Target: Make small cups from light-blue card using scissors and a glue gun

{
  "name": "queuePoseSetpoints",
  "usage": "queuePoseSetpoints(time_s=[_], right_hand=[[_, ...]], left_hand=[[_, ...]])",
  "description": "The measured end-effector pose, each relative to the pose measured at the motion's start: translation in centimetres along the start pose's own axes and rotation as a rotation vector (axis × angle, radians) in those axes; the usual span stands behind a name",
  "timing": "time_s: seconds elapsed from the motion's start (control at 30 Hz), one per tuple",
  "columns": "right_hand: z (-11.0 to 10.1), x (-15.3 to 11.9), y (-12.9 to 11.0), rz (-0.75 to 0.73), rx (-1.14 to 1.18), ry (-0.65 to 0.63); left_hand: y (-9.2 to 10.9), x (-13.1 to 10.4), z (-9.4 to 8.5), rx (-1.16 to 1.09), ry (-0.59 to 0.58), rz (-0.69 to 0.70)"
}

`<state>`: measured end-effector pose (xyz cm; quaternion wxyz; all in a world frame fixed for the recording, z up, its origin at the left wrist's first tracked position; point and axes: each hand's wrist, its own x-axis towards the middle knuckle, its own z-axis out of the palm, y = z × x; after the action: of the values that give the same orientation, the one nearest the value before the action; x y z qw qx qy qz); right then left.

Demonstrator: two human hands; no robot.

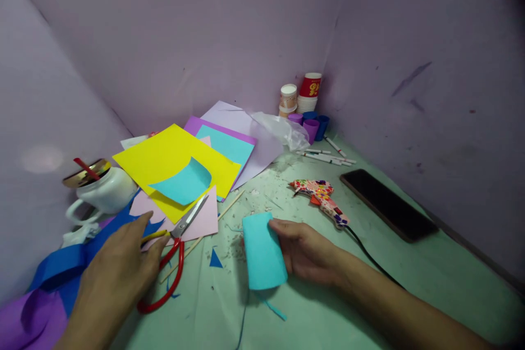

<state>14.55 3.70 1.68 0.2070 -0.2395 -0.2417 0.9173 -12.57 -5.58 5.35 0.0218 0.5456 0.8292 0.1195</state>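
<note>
My right hand (305, 251) holds a curled piece of light blue paper (264, 251) upright, thumb on its top right edge and the other fingers mostly behind it. On the left, my left hand (123, 254) hovers over the table, thumb and index finger apart. A thin yellow stick (154, 236), perhaps a pencil, shows between those fingers; its kind is unclear. Beside the thumb lie red-handled scissors (178, 251), blades resting on pink paper (207, 216). Light blue scraps (274, 309) and a dark blue triangle of paper (215, 258) lie near the held piece.
A patterned glue gun (322, 197) and a phone (388, 204) lie to the right. Behind are markers (324, 158), paper cups (310, 87), small paper rolls (311, 128) and a plastic bag (283, 130). Yellow paper (151, 156) and a white mug (104, 191) are at left.
</note>
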Motion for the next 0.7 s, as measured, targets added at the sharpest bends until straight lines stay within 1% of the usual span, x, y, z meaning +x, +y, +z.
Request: queuePoseSetpoints(time_s=[0.03,0.07,0.1,0.13,0.17,0.23,0.27,0.33,0.43,0.5,0.6,0.7], right_hand=[[0.0,0.1,0.1,0.008,0.018,0.006],[0.2,0.1,0.2,0.008,0.031,0.003],[0.3,0.1,0.3,-0.001,0.040,-0.012],[0.5,0.0,0.4,-0.020,0.042,-0.032],[0.7,-0.1,0.5,-0.043,0.040,-0.048],[1.1,-0.4,0.8,-0.095,0.015,-0.058],[1.2,-0.5,0.9,-0.125,-0.010,-0.052],[1.1,-0.7,0.8,-0.202,-0.091,-0.039],[0.6,-0.9,0.3,-0.381,-0.291,-0.035],[0.3,-1.0,-0.2,-0.448,-0.434,-0.057],[0.4,-1.5,-0.7,-0.476,-0.612,-0.080],[0.7,-1.9,-0.7,-0.517,-0.722,-0.018]], left_hand=[[1.4,-0.8,-0.1,-0.069,0.066,-0.028],[3.1,-1.8,-0.1,-0.212,0.016,0.016],[4.8,-2.7,0.0,-0.331,-0.093,0.102],[6.5,-3.5,0.3,-0.392,-0.203,0.179],[8.1,-4.2,0.7,-0.406,-0.303,0.246],[10.3,-5.0,1.7,-0.400,-0.368,0.283],[10.9,-5.2,2.3,-0.394,-0.359,0.295],[11.2,-5.2,3.2,-0.382,-0.297,0.350],[10.2,-5.1,4.1,-0.357,-0.181,0.512],[9.4,-5.3,4.3,-0.354,-0.152,0.586],[8.8,-5.6,4.4,-0.414,-0.175,0.589],[8.9,-5.8,4.4,-0.457,-0.180,0.563]])
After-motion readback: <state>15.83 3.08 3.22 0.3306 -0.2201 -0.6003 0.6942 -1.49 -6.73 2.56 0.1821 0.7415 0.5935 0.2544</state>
